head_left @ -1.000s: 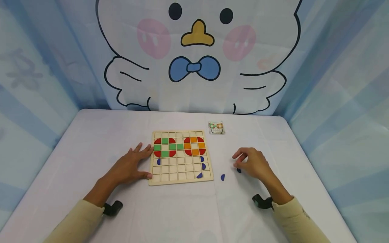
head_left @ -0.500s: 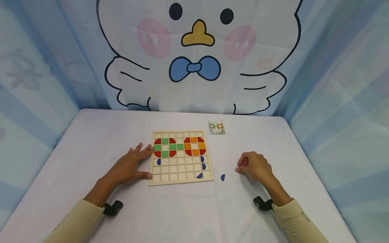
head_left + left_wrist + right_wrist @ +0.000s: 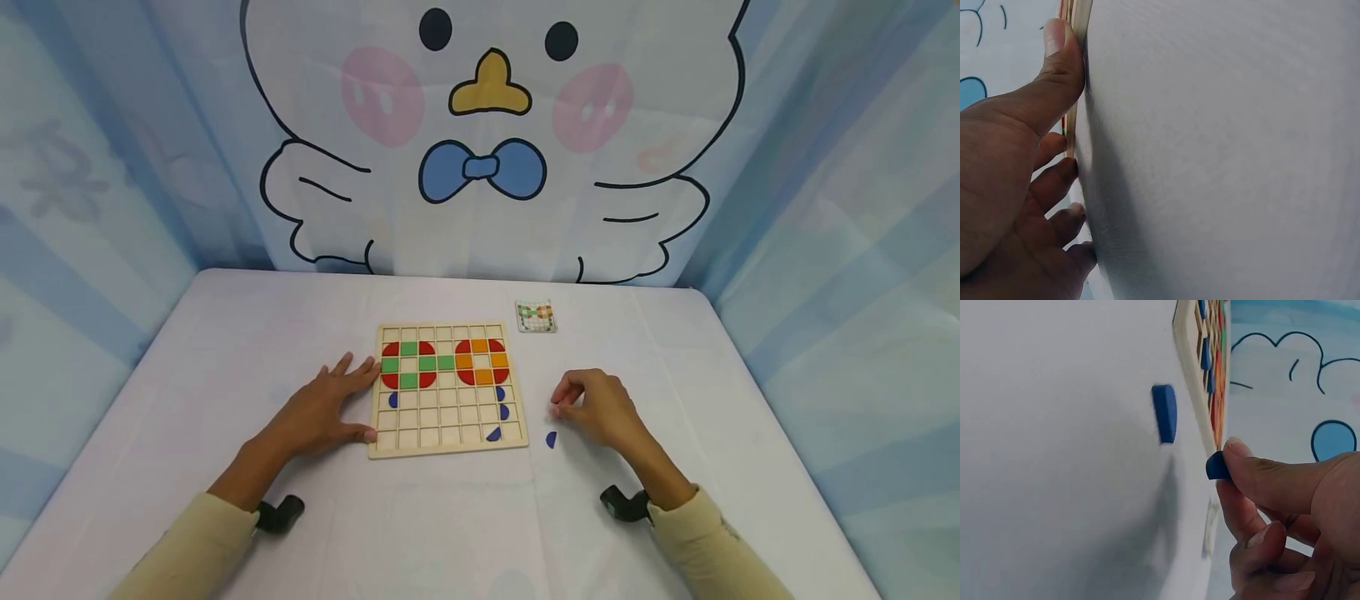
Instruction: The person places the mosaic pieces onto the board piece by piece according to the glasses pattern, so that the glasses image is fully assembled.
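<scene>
A wooden grid board (image 3: 448,415) lies on the table, bearing red, green and orange pieces in its upper rows. Several blue pieces sit lower down, one of them at the left (image 3: 393,401). My left hand (image 3: 324,412) rests along the board's left edge with spread fingers and thumb touching it. Right of the board, my right hand (image 3: 600,408) pinches a blue half-round piece (image 3: 1215,466) between thumb and index finger, above the table. Another blue half-round piece (image 3: 551,439) lies on the cloth just below that hand.
A small pattern card (image 3: 536,317) lies beyond the board's upper right corner. The white-covered table (image 3: 450,533) ends at a curtain (image 3: 480,233) with a cartoon bird. A black wrist camera (image 3: 624,504) sits under the right forearm, another (image 3: 281,515) under the left.
The blue piece that lay under my right hand has been picked up. That hand has moved left toward the board with it. My left hand stays at the board's edge.
</scene>
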Demonstrator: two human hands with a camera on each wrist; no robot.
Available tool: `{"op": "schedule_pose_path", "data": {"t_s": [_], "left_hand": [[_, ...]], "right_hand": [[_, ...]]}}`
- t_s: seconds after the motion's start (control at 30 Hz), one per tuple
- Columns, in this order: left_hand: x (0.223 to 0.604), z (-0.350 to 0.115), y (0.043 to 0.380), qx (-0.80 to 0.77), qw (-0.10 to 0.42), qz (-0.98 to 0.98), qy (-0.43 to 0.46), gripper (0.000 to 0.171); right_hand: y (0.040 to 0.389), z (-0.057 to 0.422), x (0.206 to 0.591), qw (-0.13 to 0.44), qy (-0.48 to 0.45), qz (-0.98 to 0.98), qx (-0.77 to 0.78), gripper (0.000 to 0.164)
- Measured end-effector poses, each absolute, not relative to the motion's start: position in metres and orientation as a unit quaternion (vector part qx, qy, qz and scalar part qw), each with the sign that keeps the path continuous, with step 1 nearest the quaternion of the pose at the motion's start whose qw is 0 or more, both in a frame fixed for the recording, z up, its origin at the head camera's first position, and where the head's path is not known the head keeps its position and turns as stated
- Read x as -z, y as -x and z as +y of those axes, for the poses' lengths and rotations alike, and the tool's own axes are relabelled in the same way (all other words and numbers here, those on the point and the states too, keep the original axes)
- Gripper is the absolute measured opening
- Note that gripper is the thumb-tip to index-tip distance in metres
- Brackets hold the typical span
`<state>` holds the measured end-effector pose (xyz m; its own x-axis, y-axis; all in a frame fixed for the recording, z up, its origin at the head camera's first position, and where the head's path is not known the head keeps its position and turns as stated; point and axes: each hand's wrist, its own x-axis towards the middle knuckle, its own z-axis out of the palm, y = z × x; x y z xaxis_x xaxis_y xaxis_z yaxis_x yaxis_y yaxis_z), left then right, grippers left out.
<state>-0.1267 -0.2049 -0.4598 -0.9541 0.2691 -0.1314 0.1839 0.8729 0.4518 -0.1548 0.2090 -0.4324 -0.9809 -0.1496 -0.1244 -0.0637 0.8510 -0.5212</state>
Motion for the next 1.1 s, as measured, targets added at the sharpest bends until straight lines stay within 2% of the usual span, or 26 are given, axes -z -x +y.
{"op": "schedule_pose_path", "data": {"t_s": [0.5, 0.73, 1.1], "left_hand": [[0.461, -0.205, 0.127, -0.225, 0.098, 0.963, -0.115, 0.112], [0.460, -0.205, 0.127, -0.225, 0.099, 0.962, -0.116, 0.112], [0.457, -0.206, 0.127, -0.233, 0.091, 0.960, -0.126, 0.110]], "right_hand": [[0.149, 0.119, 0.416, 0.106, 0.147, 0.930, 0.320, 0.014], [0.151, 0.080, 0.419, 0.112, 0.206, 0.913, 0.334, 0.014], [0.158, 0.025, 0.432, 0.131, 0.236, 0.904, 0.331, 0.012]]}}
